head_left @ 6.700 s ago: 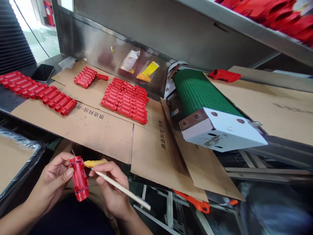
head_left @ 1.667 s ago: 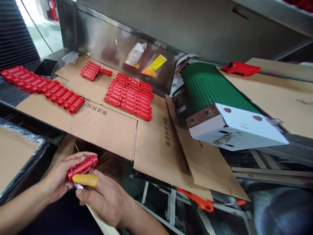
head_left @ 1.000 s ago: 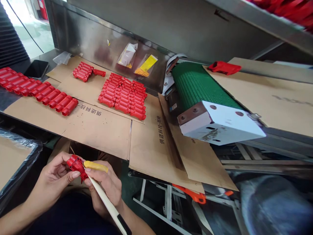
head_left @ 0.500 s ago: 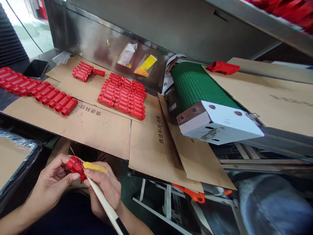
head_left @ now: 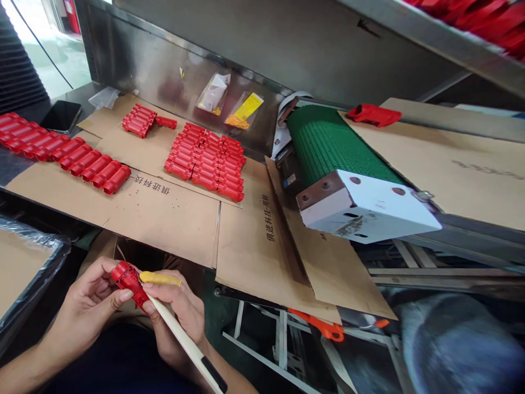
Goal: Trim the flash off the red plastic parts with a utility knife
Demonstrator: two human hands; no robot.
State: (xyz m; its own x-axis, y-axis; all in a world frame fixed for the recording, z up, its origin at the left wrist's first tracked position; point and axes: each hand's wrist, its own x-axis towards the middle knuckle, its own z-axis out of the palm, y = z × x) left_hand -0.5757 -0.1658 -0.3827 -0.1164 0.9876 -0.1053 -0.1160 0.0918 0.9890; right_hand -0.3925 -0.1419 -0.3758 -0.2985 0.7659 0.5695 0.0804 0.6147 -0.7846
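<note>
In my left hand [head_left: 88, 303] is a red plastic tubular part [head_left: 130, 282], its ribbed round end pinched between thumb and fingers. My right hand [head_left: 180, 312] grips a slim cream-coloured tool handle [head_left: 178, 331] with a black band near its lower end. A yellow finger cot [head_left: 159, 278] covers one fingertip of that hand. The tool's tip is hidden behind the fingers, close to the red part. My right thumb touches the part's lower end. Both hands are low, in front of the bench edge.
Rows of similar red parts [head_left: 205, 158] lie on cardboard [head_left: 176, 210] on the bench. A phone [head_left: 60, 116] and small plastic bags [head_left: 244, 109] sit farther back. At right stands a green conveyor belt [head_left: 328, 142] with a white end bracket [head_left: 369, 208]. Orange-handled scissors [head_left: 328, 328] are below.
The tool handle has swung slightly, its lower end shifting right. The red part is turned a little, so more of its lower end shows.
</note>
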